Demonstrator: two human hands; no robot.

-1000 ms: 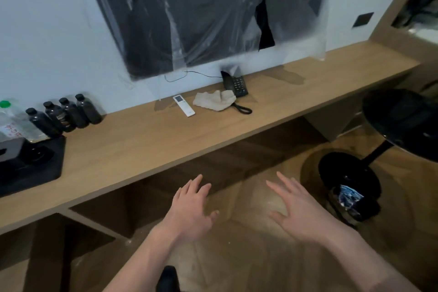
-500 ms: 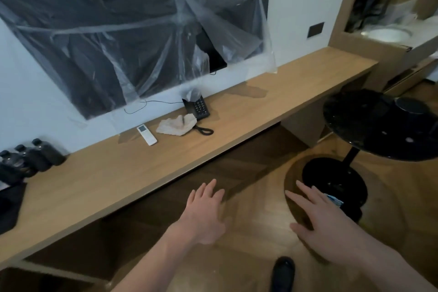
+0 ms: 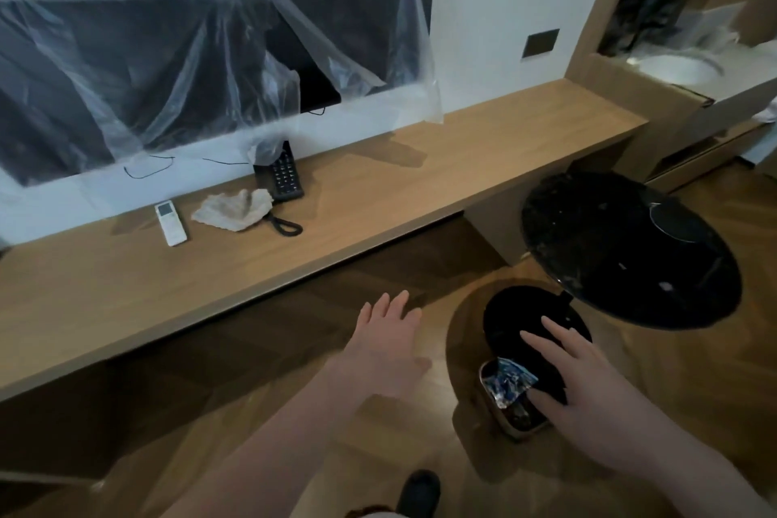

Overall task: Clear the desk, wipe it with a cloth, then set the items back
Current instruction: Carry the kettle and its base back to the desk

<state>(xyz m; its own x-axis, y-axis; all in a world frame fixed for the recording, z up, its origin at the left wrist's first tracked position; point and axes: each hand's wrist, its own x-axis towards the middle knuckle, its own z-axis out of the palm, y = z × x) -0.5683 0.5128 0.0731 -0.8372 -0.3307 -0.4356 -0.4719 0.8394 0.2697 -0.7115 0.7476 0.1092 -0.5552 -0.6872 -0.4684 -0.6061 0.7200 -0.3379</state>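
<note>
A long wooden desk (image 3: 378,198) runs along the white wall. On it lie a white remote (image 3: 170,222), a crumpled beige cloth (image 3: 231,209) and a black telephone (image 3: 282,177) with a coiled cord. My left hand (image 3: 389,347) hovers open over the floor in front of the desk, fingers spread, holding nothing. My right hand (image 3: 588,383) is also open, held over the black base of a round table, away from the desk.
A round black table (image 3: 630,248) stands at the right on a black base. A small bin (image 3: 511,395) with a blue wrapper sits on the floor by my right hand. Plastic sheeting (image 3: 189,34) covers a dark screen on the wall. A sink (image 3: 677,69) lies far right.
The view has swung right: the bottles and black tray at the desk's left have left the frame. The desk items look closer. Both hands stay open and empty.
</note>
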